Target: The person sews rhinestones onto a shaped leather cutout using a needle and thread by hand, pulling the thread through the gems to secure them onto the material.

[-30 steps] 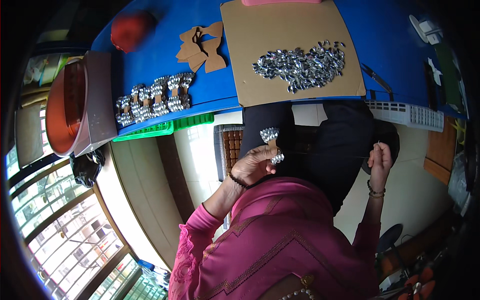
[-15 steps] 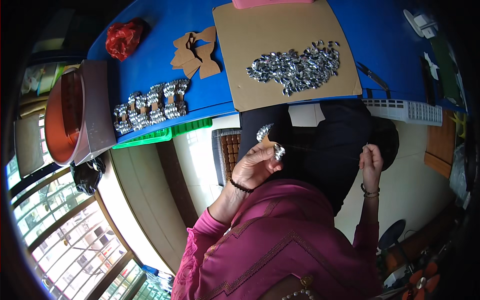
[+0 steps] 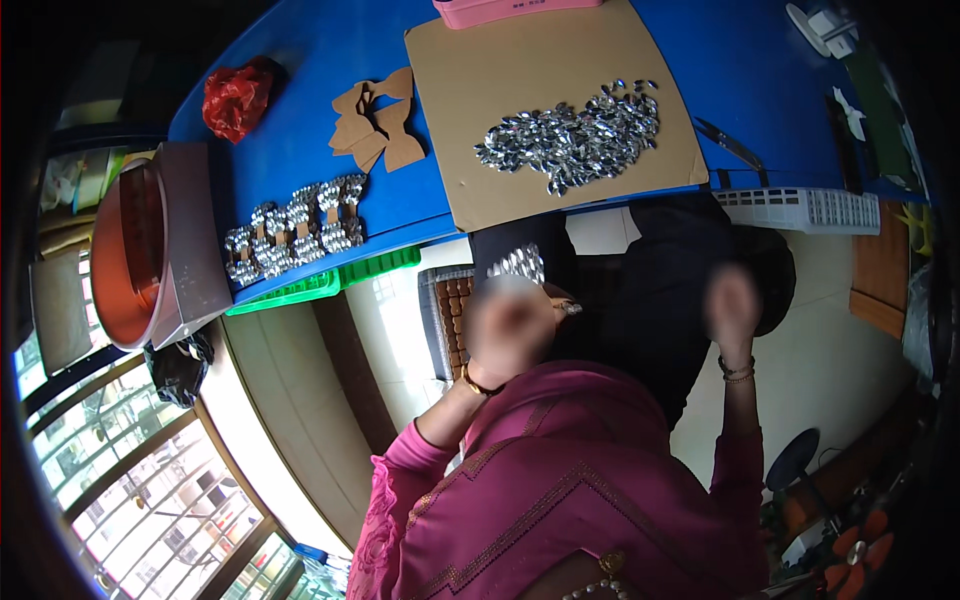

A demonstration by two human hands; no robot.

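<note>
My left hand [image 3: 510, 328], its fingers blurred, is closed on a bow-shaped brown piece studded with silver gems [image 3: 522, 262]. One gemmed end sticks out above the fingers; part of the other shows at their right. Farther right, over the dark-trousered lap, my right hand [image 3: 734, 305] is held up apart from the piece. Blur hides its fingers and anything in them. On the table's cardboard sheet [image 3: 440, 130] lies a heap of loose silver leaf-shaped gems [image 3: 575, 140]. Finished gem-covered bows [image 3: 297, 228] stand in a row at the left, below plain brown bow-shaped cutouts [image 3: 402, 145].
The blue table [image 3: 300, 110] spans the far side. A red plastic bag [image 3: 237, 100] lies on it, with scissors [image 3: 730, 143] at the right and a pink box [image 3: 500, 10] at the back. A white basket [image 3: 800, 210] and green tray [image 3: 375, 266] sit under its front edge.
The left hand has turned the gemmed piece, so more of its upper gems show. The right hand, earlier pinching a thin thread, has stayed nearly in place and is now blurred. The view has shifted slightly.
</note>
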